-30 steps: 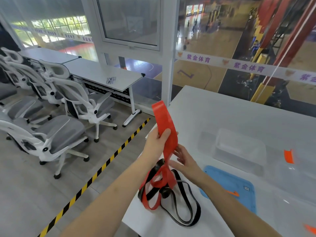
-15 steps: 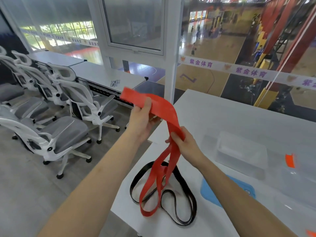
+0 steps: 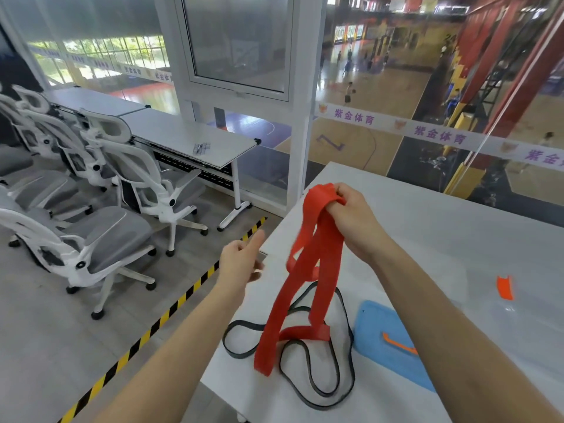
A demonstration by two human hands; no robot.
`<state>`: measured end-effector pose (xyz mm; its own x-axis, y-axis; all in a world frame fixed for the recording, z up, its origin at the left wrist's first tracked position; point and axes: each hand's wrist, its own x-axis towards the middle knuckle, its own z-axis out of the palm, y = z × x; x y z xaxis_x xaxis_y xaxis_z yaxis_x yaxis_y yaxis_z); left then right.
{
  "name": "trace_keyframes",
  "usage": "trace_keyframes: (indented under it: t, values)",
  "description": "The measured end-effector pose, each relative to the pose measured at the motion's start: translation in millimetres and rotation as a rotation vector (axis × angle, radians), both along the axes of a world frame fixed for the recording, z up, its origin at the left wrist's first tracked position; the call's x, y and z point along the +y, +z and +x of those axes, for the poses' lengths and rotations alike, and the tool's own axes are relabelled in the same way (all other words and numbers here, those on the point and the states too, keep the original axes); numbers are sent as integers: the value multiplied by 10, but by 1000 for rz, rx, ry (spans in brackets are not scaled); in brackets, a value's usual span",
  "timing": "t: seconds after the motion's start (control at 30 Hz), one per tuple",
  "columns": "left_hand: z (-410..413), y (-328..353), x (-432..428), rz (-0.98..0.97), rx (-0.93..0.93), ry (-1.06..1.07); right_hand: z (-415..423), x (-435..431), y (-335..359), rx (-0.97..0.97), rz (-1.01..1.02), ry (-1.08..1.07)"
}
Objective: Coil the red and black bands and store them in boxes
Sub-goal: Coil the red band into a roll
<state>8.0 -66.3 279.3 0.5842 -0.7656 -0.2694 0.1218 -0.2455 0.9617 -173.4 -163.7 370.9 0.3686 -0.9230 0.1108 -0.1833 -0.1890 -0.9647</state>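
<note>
Bunching the top of the red band (image 3: 325, 261), the right grip (image 3: 351, 218) is closed round its gathered loops and held high, so that the rest hangs free for winding. The lower end trails on the table (image 3: 442, 215), across the black band (image 3: 353, 370), which lies loose by the near-left edge. The left grip (image 3: 241, 265) is open and holds nothing, probably readied to feed the next turn. Half a second earlier the upper end was held by the left grip; it has since been passed to the right.
</note>
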Motion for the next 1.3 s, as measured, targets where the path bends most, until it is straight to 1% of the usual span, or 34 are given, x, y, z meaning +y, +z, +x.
trace_keyframes:
  t: [0.07,0.13,0.2,0.27,0.3,0.4,0.47,0.53,0.57,0.63,0.67,0.73,0.77,0.8,0.87,0.93,1.07,1.2,1.3]
  values:
    - [50,-59,47,-120,-196,-5,-18,38,30,31,-13,26]
    - [19,3,38,-277,-264,-158,0,98,89,47,-46,29]
    - [-60,64,-34,-394,-281,-378,25,142,159,52,-102,31]
    - [-223,151,-81,-424,-262,-562,31,194,238,90,-152,57]
    - [-322,183,-95,-411,-256,-586,28,221,272,131,-180,66]
    - [-595,226,-150,-403,-218,-452,11,286,324,257,-267,41]
    - [-716,245,-203,-395,-167,-415,-35,328,350,317,-311,5]
    - [-777,287,-249,-372,-171,-379,-139,351,386,351,-334,17]
    - [-789,310,-263,-373,-153,-363,-223,355,402,356,-326,44]
    - [-781,340,-286,-407,-51,-357,-434,373,416,330,-298,60]
    - [-767,365,-296,-414,2,-357,-547,389,397,298,-307,15]
    - [-741,427,-328,-427,116,-373,-745,423,258,215,-323,-142]
    - [-744,468,-346,-454,182,-397,-815,442,129,188,-294,-187]
    - [-761,525,-371,-484,245,-418,-859,471,-26,177,-238,-177]
    - [-821,661,-431,-518,335,-441,-874,567,-385,166,-104,-79]
    - [-906,795,-479,-528,408,-453,-829,682,-693,121,-19,-25]
    - [-1015,1001,-492,-548,485,-472,-733,807,-959,19,51,-91]
    - [-1033,1304,-484,-627,624,-402,-664,858,-1041,92,79,-99]
    - [-1024,1553,-450,-689,627,-407,-655,860,-1013,99,66,-154]
